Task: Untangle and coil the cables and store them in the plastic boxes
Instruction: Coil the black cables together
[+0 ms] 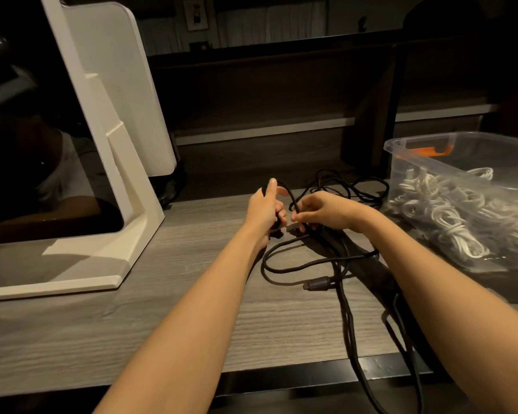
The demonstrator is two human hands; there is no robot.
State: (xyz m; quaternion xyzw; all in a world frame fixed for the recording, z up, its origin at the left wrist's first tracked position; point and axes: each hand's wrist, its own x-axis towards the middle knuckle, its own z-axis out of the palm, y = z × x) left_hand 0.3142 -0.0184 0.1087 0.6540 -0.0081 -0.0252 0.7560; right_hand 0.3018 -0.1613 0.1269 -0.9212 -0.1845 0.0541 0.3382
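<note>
A long black cable (293, 265) lies in loose loops on the grey wooden desk (168, 324), with a dark plug end (319, 284) near the middle. More black cable sits tangled at the back (353, 183), and strands hang over the front edge. My left hand (266, 209) grips a partly wound bundle of the black cable, thumb up. My right hand (323, 211) pinches a strand of the same cable just right of it. A clear plastic box (407, 147) at the right holds several coiled white cables (449, 213).
A large white monitor stand (126, 186) with a dark screen (36, 144) fills the left side of the desk. The box has orange latches (428, 150). Behind the desk runs a dark shelf unit (281, 85).
</note>
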